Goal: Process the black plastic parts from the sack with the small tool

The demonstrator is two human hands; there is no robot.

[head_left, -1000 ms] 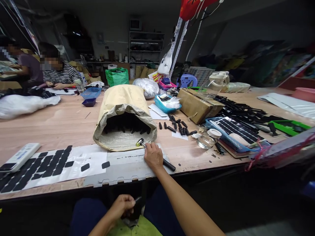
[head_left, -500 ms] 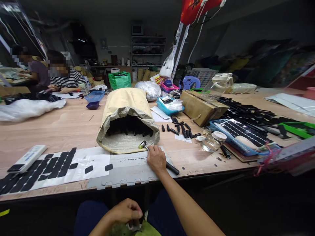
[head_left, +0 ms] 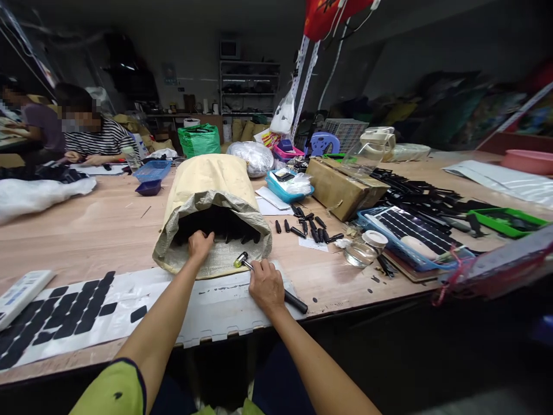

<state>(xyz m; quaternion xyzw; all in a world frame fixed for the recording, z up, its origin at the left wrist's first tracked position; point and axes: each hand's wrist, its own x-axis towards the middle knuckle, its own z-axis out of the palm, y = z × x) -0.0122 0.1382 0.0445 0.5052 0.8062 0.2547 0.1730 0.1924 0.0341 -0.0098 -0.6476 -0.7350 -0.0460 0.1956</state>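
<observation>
My left hand point(head_left: 200, 244) reaches into the mouth of a cream woven sack point(head_left: 216, 173) lying on its side. Its fingers are curled together, and anything between them cannot be made out. Dark pieces point(head_left: 244, 237) show inside the sack, mostly in shadow. My right hand point(head_left: 266, 283) is closed around the shaft of a small hammer point(head_left: 296, 301) with a black grip. The hammer's head, with a yellowish face, rests at the sack's lower lip. Beneath that hand lies a grey sheet point(head_left: 216, 320) at the table's front edge.
Black stickers point(head_left: 82, 308) on white backing and a white device point(head_left: 26, 291) lie left. To the right are small black handles point(head_left: 317, 230), a glass jar point(head_left: 363, 253), a blue basket point(head_left: 389, 253) and a cardboard box point(head_left: 341, 187). A co-worker point(head_left: 95, 132) sits far left.
My left hand has risen from my lap into the sack's mouth. My right hand still holds the hammer in about the same place. The view has turned slightly right.
</observation>
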